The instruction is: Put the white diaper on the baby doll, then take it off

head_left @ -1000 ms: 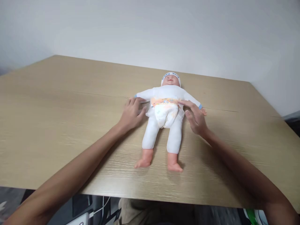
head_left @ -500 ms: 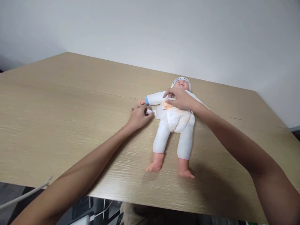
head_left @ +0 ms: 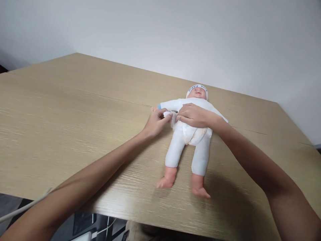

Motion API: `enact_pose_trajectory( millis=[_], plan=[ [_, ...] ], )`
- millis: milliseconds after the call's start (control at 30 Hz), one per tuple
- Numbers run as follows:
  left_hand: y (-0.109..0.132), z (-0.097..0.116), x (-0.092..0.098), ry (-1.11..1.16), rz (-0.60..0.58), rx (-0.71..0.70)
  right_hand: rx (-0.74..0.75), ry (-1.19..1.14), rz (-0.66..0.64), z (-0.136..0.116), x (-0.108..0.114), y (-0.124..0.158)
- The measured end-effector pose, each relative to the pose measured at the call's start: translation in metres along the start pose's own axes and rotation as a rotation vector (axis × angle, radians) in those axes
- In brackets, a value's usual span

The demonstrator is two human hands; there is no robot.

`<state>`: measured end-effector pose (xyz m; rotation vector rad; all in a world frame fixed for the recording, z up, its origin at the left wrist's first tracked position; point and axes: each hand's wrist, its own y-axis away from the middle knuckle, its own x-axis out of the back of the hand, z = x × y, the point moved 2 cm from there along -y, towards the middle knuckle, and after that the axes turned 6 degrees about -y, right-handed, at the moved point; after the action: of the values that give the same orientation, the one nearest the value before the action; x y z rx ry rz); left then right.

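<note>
In the head view, the doll (head_left: 200, 157) lies face-up on the desk (head_left: 87, 134), head towards the far edge, feet towards the near edge. The diaper (head_left: 189, 134) sits around its hips. The left hand (head_left: 155, 123) pinches the side flap (head_left: 173, 118); the right hand (head_left: 194, 115) covers the front, its grip unclear. The diaper looks light, soft and limp, best held by the flap's end and waistband.

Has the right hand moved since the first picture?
Yes: the right hand moved left across the doll, farther from the right end of the table seam.
</note>
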<state>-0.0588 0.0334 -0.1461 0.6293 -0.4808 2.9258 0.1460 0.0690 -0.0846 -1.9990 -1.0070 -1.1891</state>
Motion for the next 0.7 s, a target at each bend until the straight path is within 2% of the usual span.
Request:
enact_pose_trajectory(
  millis=[67,133,200,300,367,500,600,700],
  plan=[
    [-0.001,0.006,-0.004,-0.017,-0.014,-0.025,-0.001,0.056,-0.047,0.004,-0.003,-0.003],
    [-0.002,0.010,-0.007,-0.003,-0.028,-0.024,-0.001,0.074,0.004,0.006,-0.003,-0.001],
    [-0.005,0.012,-0.009,0.026,-0.035,-0.006,-0.013,0.031,0.160,0.005,0.000,0.007],
    [-0.009,0.014,-0.014,0.016,-0.044,-0.020,-0.108,-0.071,0.495,-0.001,0.005,0.025],
    [-0.013,0.018,-0.019,-0.004,-0.061,-0.051,-0.196,-0.135,0.589,-0.006,0.005,0.036],
    [-0.018,0.028,-0.037,0.007,-0.077,-0.088,-0.256,-0.306,0.507,-0.010,-0.004,0.042],
    [-0.018,0.034,-0.046,-0.002,-0.074,-0.133,-0.262,-0.396,0.536,-0.009,-0.008,0.042],
    [-0.017,0.038,-0.047,-0.033,-0.095,-0.249,-0.293,-0.397,0.541,-0.006,-0.009,0.042]
  ],
)
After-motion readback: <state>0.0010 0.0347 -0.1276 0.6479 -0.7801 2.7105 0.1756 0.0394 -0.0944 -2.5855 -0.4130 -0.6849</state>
